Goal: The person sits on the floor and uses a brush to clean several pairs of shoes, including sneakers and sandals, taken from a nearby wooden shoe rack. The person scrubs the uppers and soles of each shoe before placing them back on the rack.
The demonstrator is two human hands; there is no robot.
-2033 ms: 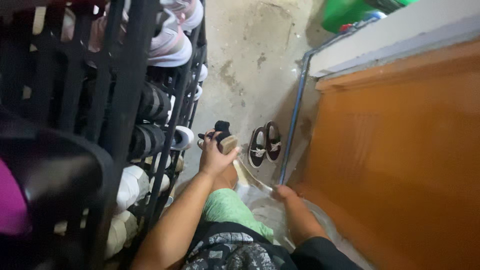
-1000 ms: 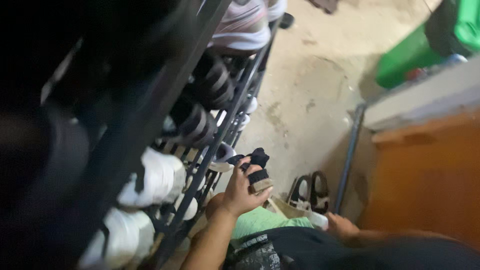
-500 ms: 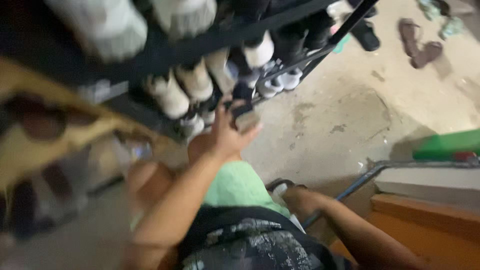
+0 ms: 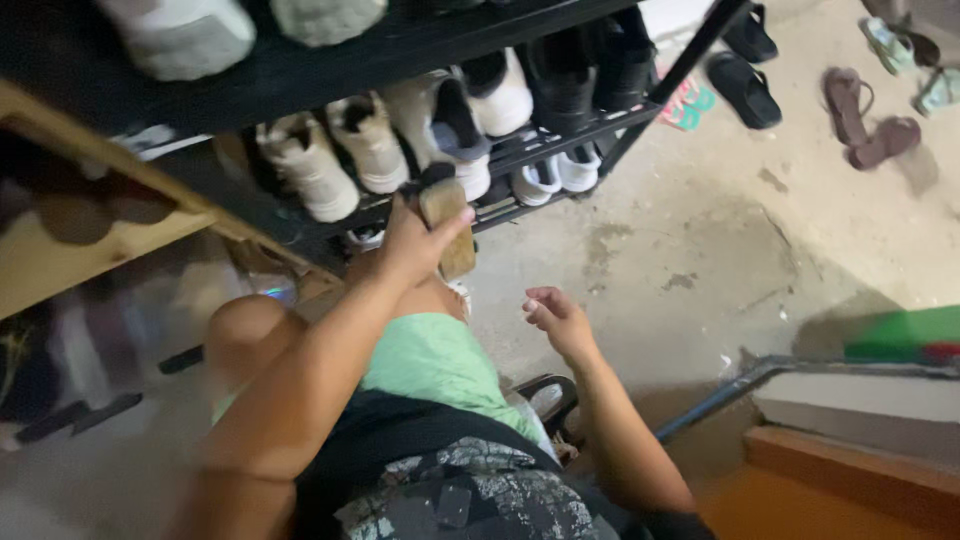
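Now the left hand [image 4: 410,240] grips a tan-soled dark sandal [image 4: 445,215] right at the black metal shoe rack [image 4: 560,135], the right hand [image 4: 555,315] hanging loose and empty, so the sandal could well knock the crowded white sneakers [image 4: 340,160] off.

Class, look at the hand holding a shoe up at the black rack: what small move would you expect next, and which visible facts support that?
Probably the left hand eases the tan-soled shoe forward onto the black rack. The shoe is gripped right at a shelf edge beside white sneakers, while the right hand hangs open and empty, apart from the rack.
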